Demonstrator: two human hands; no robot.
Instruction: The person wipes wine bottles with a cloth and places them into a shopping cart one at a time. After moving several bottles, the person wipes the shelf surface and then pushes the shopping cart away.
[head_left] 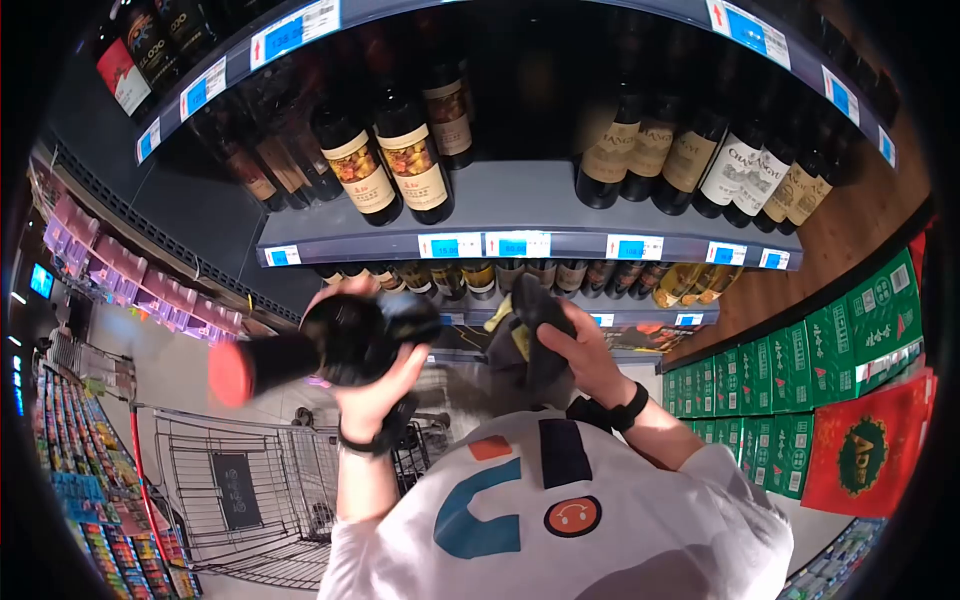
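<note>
My left hand (378, 392) is wrapped round a dark wine bottle (345, 338), tilted so that its red-capped neck points left and towards me. Another dark, glossy shape (410, 318) shows against the bottle's right side, by my fingers. In my right hand (590, 352) a dark grey cloth (540, 345) with a yellowish patch is bunched and hangs down. Both hands are in front of the lower shelf of bottles. Black bands circle both wrists.
Wine bottles with cream labels (412, 165) stand left on the middle shelf (520, 200), and several more (690, 165) stand right. A shopping cart (240, 490) is at lower left. Green cartons (830, 330) are stacked on the right, beside a red box (870, 450).
</note>
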